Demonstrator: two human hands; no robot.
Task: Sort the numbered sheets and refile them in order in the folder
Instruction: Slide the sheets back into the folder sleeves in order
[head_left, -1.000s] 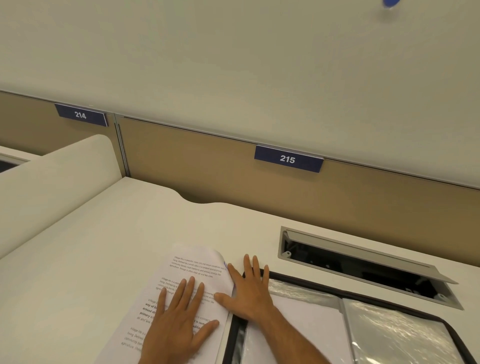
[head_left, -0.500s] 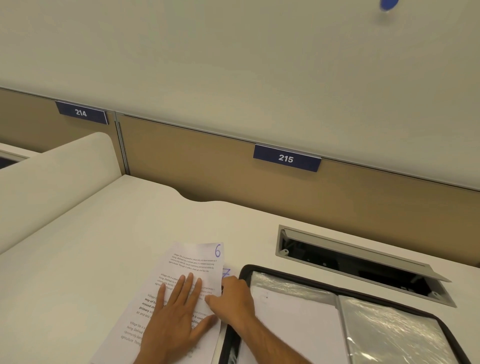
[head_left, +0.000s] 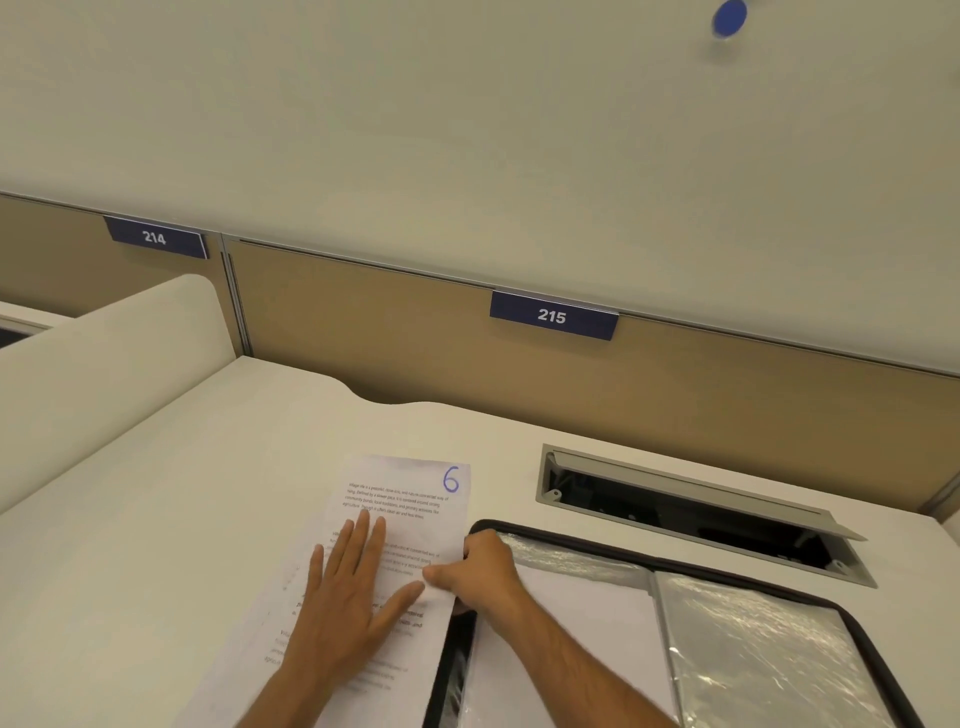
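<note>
Sheets (head_left: 405, 499): one showing, numbered 6, under two hands (head_left: 348, 597); one folder (head_left: 727, 639).

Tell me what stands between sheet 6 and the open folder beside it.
Nothing visible does. The sheet marked 6 lies flat on the desk under the left hand; the right hand pinches its right edge, right beside the open folder.

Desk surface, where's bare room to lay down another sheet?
Bare desk lies left of the sheet marked 6, up to the divider, and behind it. Crowded on the right: the folder, the cable hatch.
</note>
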